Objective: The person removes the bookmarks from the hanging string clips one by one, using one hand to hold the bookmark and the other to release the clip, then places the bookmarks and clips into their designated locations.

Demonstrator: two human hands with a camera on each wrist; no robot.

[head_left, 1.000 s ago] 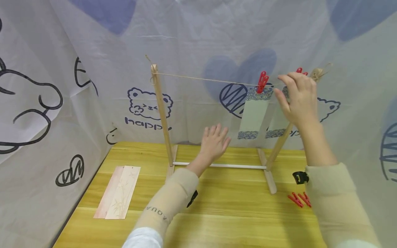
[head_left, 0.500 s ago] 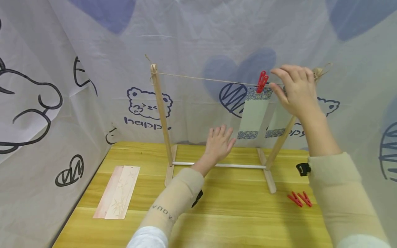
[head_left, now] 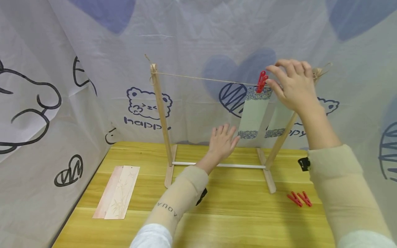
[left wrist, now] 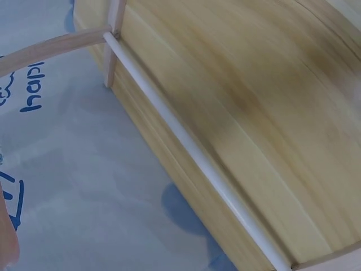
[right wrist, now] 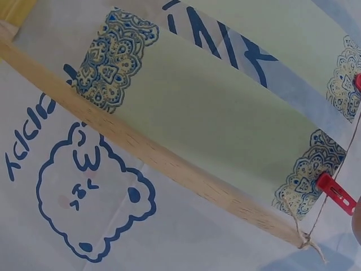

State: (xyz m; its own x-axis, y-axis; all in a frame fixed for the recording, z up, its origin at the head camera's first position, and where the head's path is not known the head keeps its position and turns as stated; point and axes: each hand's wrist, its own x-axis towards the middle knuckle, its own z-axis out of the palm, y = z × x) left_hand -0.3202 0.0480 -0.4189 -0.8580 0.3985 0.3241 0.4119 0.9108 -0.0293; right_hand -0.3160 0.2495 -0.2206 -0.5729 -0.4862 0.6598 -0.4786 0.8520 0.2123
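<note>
A string (head_left: 204,79) runs between the tops of two wooden posts. From it hang two pale green paper strips with blue patterned ends, the left strip (head_left: 255,113) and the right strip (head_left: 280,119). A red clothespin (head_left: 261,82) grips the left strip's top edge. My right hand (head_left: 294,82) is raised beside this clothespin, thumb and index fingertips parted right at its handles. Another red clothespin (right wrist: 337,193) holds the right strip, as the right wrist view shows. My left hand (head_left: 222,140), fingers spread, hovers left of the left strip's lower end, holding nothing.
The wooden frame stands on the table (head_left: 235,224), its left post (head_left: 162,113) and right post (head_left: 280,141) joined low down by a white rod (head_left: 238,166). Two red clothespins (head_left: 299,199) lie at right. Pink and cream cards (head_left: 122,193) overlap at left. A printed cloth hangs behind.
My right hand has moved left and slightly up, along the string to the left strip's clothespin. My left hand has drifted a little to the right.
</note>
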